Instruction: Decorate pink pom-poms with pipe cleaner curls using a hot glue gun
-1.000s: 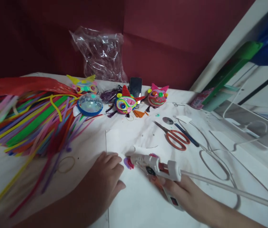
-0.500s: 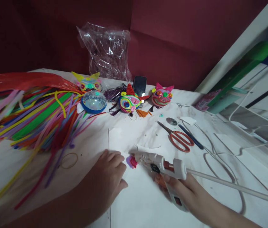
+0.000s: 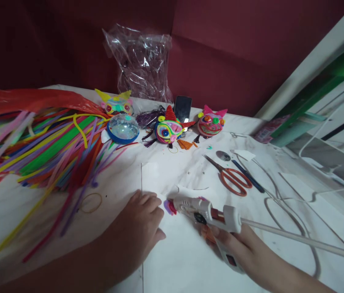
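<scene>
My right hand (image 3: 235, 244) is wrapped around the handle of a white hot glue gun (image 3: 207, 211), with a long glue stick (image 3: 306, 242) running out of its back end. Its nozzle points left, at a small pink and purple coil (image 3: 169, 206) on a sheet of white paper (image 3: 172, 256). My left hand (image 3: 145, 217) rests on the paper's left edge, fingers laid down and slightly bent, thumb apart, just left of the coil. Part of another pinkish piece shows behind the gun's body.
Orange-handled scissors (image 3: 234, 181), a dark blue craft knife (image 3: 248, 176) and a cable lie at right. Colourful pipe cleaners (image 3: 58, 154) cover the left. Decorated animal heads (image 3: 168, 130), a clear dome (image 3: 123, 129) and a phone (image 3: 183, 108) stand along the back.
The view has shifted slightly, so everything sits a little further right. The glue gun stays over the coil and my left hand remains on the paper.
</scene>
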Tool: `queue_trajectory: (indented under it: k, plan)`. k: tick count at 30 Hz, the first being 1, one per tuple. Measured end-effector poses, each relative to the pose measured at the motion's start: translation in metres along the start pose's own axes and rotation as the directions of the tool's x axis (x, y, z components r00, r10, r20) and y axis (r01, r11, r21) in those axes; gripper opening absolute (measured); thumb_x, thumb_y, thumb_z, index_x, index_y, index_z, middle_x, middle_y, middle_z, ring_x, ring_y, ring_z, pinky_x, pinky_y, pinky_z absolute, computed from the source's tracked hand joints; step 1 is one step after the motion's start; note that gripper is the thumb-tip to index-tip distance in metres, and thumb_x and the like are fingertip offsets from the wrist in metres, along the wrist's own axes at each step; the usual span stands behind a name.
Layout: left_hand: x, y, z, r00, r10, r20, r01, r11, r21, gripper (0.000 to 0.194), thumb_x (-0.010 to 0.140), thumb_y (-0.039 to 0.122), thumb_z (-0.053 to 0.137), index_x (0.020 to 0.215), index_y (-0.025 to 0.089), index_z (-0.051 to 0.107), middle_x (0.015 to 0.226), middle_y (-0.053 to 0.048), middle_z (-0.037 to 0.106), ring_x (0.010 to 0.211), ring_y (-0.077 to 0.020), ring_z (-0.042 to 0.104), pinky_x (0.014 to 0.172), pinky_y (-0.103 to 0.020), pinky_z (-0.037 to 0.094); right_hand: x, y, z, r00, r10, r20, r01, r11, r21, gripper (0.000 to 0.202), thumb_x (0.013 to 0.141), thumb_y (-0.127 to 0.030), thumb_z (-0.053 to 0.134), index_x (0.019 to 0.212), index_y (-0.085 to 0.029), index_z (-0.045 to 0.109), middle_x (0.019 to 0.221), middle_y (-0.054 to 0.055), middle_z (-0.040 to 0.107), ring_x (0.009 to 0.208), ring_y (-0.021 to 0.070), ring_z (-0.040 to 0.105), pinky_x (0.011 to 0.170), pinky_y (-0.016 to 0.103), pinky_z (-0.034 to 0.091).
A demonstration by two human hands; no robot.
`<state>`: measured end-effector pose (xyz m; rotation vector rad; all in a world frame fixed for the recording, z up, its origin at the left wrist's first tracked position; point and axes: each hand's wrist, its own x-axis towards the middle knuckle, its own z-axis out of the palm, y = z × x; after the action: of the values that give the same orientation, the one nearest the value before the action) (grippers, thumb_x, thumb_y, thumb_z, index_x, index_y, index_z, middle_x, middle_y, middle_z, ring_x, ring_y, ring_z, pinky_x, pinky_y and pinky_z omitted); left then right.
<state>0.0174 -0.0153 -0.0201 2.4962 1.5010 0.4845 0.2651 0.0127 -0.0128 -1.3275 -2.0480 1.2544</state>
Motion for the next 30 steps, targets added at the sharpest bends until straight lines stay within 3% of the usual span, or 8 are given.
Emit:
queue_trajectory:
  k: [7, 13, 30]
  plan:
    - [-0.0001, 0.0011, -0.0016, 0.999, -0.01, 0.031, 0.01, 1.0, 0.014, 0.015, 0.072, 0.012, 0.073, 0.08, 0.016, 0.06, 0.094, -0.006, 0.063, 0.098, -0.0265, 0.054, 0.089, -0.045, 0.043, -0.0001, -0.0048, -0.0018, 0.99, -0.138, -0.019, 0.137, 0.988, -0.068, 0.036, 0.093, -0.046, 0.043, 0.078, -0.021, 0.063, 0.063, 0.001, 0.056, 0.056, 0.0145, 0.046, 0.056, 0.026, 0.047]
    - [0.0007, 0.0009, -0.0012, 0.999, -0.016, 0.051, 0.015, 1.0, 0.011, 0.013, 0.074, 0.013, 0.071, 0.08, 0.016, 0.061, 0.094, -0.006, 0.063, 0.097, -0.0263, 0.054, 0.089, -0.046, 0.043, -0.0008, -0.0038, -0.0021, 0.99, -0.139, -0.013, 0.137, 0.986, -0.093, 0.035, 0.093, -0.043, 0.043, 0.076, -0.021, 0.063, 0.061, 0.001, 0.055, 0.054, 0.0146, 0.047, 0.052, 0.025, 0.047]
    - [0.0004, 0.0022, -0.0028, 0.996, -0.046, 0.077, 0.045, 0.999, 0.019, 0.013, 0.074, 0.016, 0.073, 0.082, 0.016, 0.063, 0.097, -0.006, 0.064, 0.1, -0.0264, 0.055, 0.091, -0.047, 0.043, -0.0024, -0.0064, -0.0046, 0.99, -0.138, 0.043, 0.143, 0.976, -0.162, 0.038, 0.096, -0.047, 0.036, 0.081, -0.021, 0.06, 0.067, 0.001, 0.057, 0.06, 0.0149, 0.051, 0.066, 0.026, 0.052]
